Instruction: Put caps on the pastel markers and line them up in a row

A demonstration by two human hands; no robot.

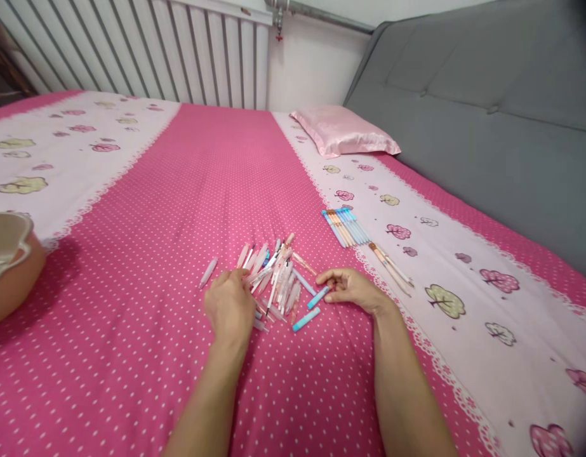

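A loose pile of pens (278,279), mostly pink and white, lies on the pink dotted bedsheet (178,209). My left hand (230,303) rests on the pile's left edge, fingers curled over some pens. My right hand (348,287) sits just right of the pile, fingers pinched on a blue pen (318,297). Another blue pen (306,319) lies just below it. A single pale pen (208,272) lies apart on the left. Farther right, a neat row of blue and orange pens (345,226) lies side by side, with a few pink pens (390,265) beside it.
A pink satin pillow (343,130) lies at the head of the bed by the grey padded headboard (487,114). A tan pot with a pale lid (7,266) sits at the left edge. A white radiator (145,51) lines the far wall.
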